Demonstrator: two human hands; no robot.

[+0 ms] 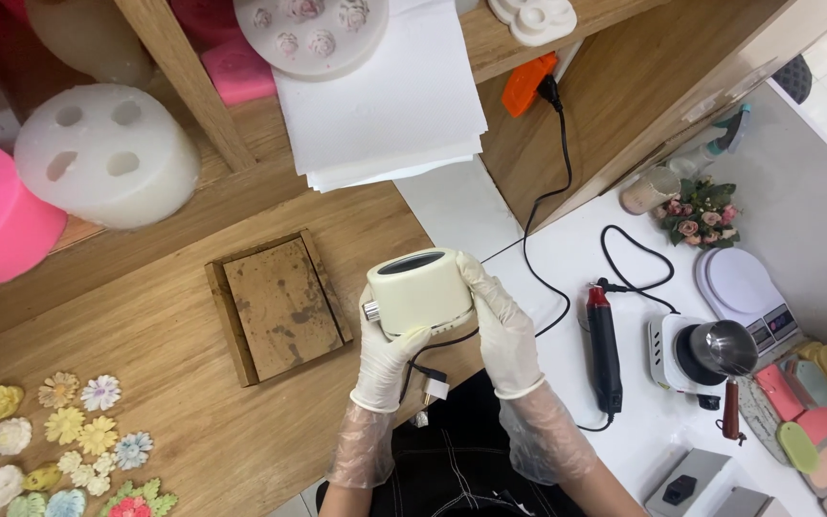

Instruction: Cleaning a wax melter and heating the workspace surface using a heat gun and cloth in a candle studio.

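Both hands sit at the centre of the frame, raised side by side from the lower edge. Each wears a thin whitish glove with a clear sleeve cover over the forearm. The left hand (pixel 385 352) is slightly lower, palm turned inward, fingers curled upward, thumb pointing toward the other hand. The right hand (pixel 504 325) is slightly higher, fingers extended toward the upper left, palm facing the left hand. Both forearms angle in from the bottom centre.
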